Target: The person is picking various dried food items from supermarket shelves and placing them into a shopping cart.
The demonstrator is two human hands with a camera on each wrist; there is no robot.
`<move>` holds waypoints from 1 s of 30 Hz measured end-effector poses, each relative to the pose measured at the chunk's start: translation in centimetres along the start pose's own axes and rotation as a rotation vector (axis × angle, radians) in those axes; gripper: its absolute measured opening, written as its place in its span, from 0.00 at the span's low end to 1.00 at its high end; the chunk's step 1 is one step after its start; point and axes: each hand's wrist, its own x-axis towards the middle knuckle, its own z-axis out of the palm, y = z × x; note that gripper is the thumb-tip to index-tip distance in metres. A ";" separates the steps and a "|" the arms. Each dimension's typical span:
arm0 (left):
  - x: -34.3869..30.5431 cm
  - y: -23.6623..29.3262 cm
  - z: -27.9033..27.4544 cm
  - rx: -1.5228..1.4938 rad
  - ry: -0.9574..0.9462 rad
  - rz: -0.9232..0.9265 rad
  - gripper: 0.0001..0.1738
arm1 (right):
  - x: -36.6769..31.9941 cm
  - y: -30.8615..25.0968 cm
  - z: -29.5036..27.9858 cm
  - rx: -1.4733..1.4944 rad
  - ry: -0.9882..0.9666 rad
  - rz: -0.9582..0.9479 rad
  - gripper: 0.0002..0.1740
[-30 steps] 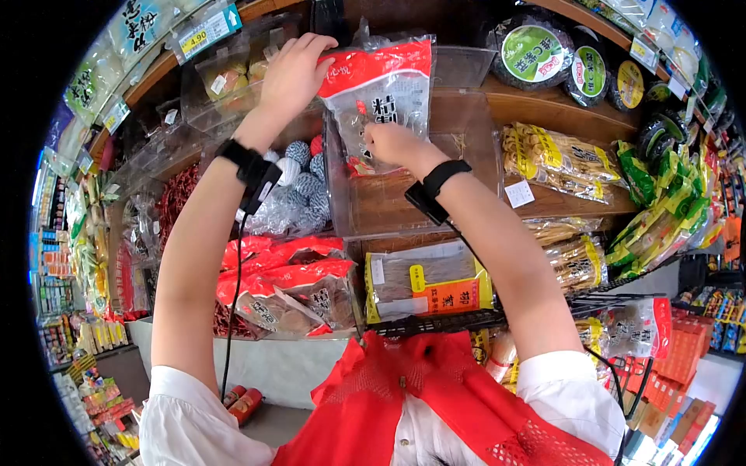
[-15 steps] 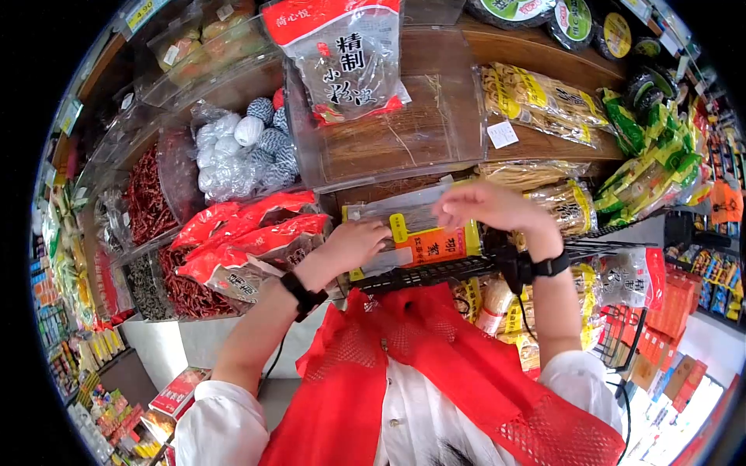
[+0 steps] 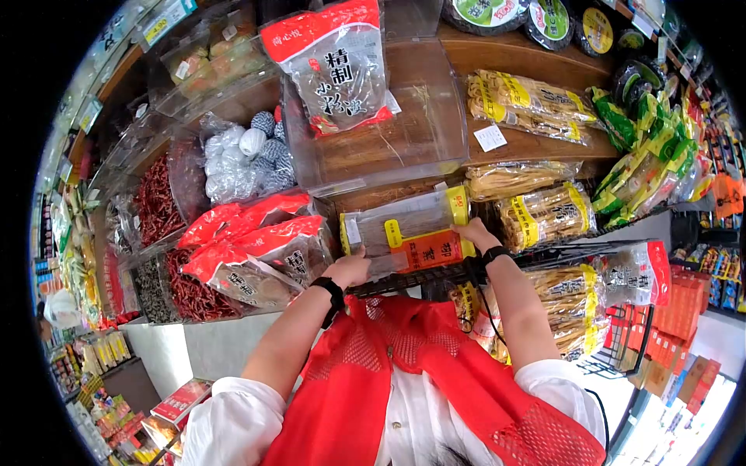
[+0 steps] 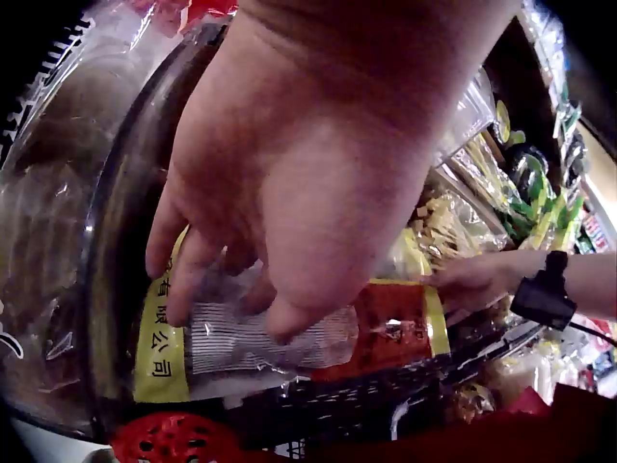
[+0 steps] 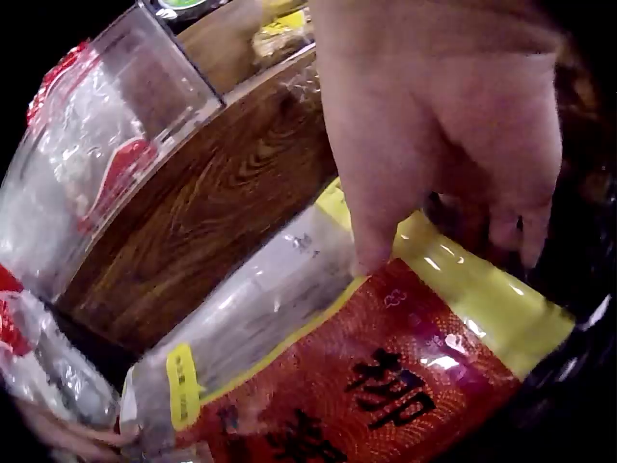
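Note:
A flat pack of dried noodles [image 3: 412, 225], with yellow ends and an orange label, lies in front of the shelf at the cart's edge. At its left end my left hand [image 3: 348, 269] grips the pack, fingers over the yellow edge in the left wrist view. The right end is pinched by my right hand [image 3: 475, 231]; in the right wrist view its thumb presses beside the orange label [image 5: 386, 376] while the other fingers are partly hidden behind the yellow end. Above, a red-topped bag of vermicelli [image 3: 334, 74] leans in a clear bin [image 3: 420, 155].
Red-topped bags [image 3: 256, 252] fill a bin at the left, below wrapped balls [image 3: 241, 159] and dried chillies [image 3: 159, 186]. Bundled tofu sticks [image 3: 536, 105] lie on the right shelf. A black wire cart [image 3: 388, 281] stands against the shelf, holding more packs [image 3: 571, 311].
The red-topped bag was set upright in the clear bin and let go. Both hands came down to the noodle pack and took hold of its two ends; its right end now shows higher.

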 end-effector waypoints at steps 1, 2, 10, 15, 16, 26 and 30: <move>0.4 -0.4 0.6 -0.013 -0.015 0.004 0.22 | -1.0 -1.1 -0.6 -0.003 0.001 -0.014 0.37; 0.6 -0.7 1.4 -0.006 0.050 0.011 0.21 | -2.0 -2.2 -1.4 0.039 -0.109 0.004 0.35; -5.0 1.1 -0.4 -0.166 0.276 0.088 0.19 | -9.5 -6.0 -2.1 -0.045 -0.013 -0.446 0.18; -10.0 3.3 -3.0 -0.370 0.964 0.176 0.29 | -19.5 -10.1 -3.0 -0.335 0.293 -1.056 0.09; -10.9 3.6 -3.6 -0.370 0.968 0.179 0.29 | -20.9 -11.2 -3.6 -0.390 0.304 -1.127 0.09; -10.6 6.2 -5.5 -0.915 0.875 0.545 0.27 | -29.6 -23.1 -12.7 -0.460 0.750 -1.668 0.10; -15.1 9.5 -12.1 -1.000 1.141 0.375 0.05 | -30.5 -27.6 -16.6 -0.342 1.128 -1.787 0.11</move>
